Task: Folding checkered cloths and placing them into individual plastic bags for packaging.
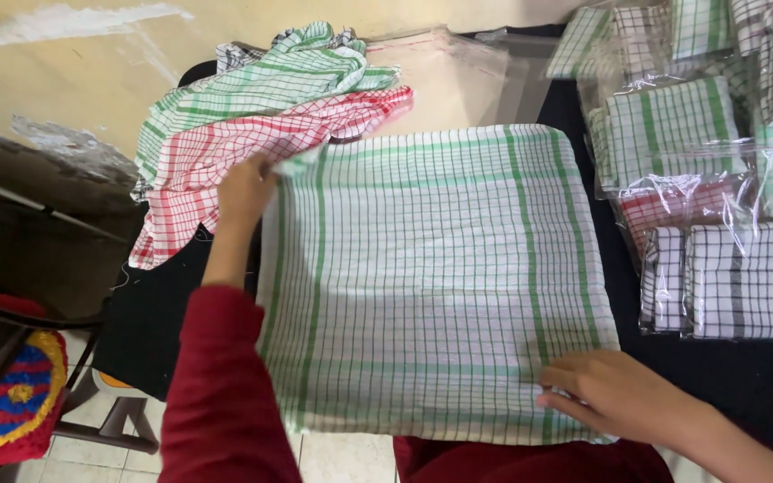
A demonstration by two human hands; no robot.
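In the head view, the left hand (245,190) is closed on the far-left corner of a green-checked cloth (431,277); the fingers pinch the edge there, and the corner is lifted a little from the surface. The right hand (615,394) lies flat and open on the near-right corner of the same cloth, pressing it down without gripping. The cloth is spread flat on a black table (753,376), so it lies between the two hands, and the hands stand at opposite corners of it, on a diagonal. From the left grip the whole cloth stretches to the right and toward the person; from the right hand it stretches to the left and away. Its shape is almost square, with the green stripes running near each edge, so a clear long axis I cannot tell. Just beyond the left hand, touching the cloth edge, is a loose pile of cloths, a red-checked cloth (225,170) below and another green-checked one (270,80) on top; the left hand is the nearer one to this pile. Beyond the cloth lies an empty clear plastic bag (454,72). To the right of the right hand, apart from the cloth, are folded cloths in clear bags (735,277), stacked on the table.
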